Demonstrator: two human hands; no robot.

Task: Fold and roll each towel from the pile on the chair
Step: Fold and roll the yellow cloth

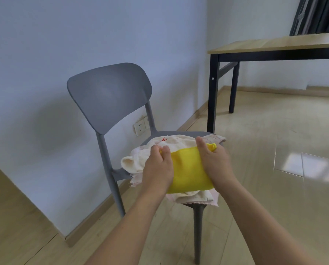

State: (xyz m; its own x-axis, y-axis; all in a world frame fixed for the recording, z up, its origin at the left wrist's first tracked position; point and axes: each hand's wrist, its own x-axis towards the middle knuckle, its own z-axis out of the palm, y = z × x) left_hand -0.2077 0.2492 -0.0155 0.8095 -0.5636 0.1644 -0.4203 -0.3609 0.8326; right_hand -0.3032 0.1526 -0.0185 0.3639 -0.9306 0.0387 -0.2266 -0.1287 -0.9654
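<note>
A yellow towel lies folded on top of a pile of cream and pale pink towels on the seat of a grey chair. My left hand pinches the yellow towel's far left corner. My right hand grips its far right corner, where a bit of yellow cloth sticks out past the fingers. Both hands rest on the towel's upper edge. The pile covers most of the seat, and pink cloth hangs over the front edge.
A wooden table with black legs stands to the right behind the chair. A wall with a socket is right behind the chair back. Shiny light floor spreads to the right and front.
</note>
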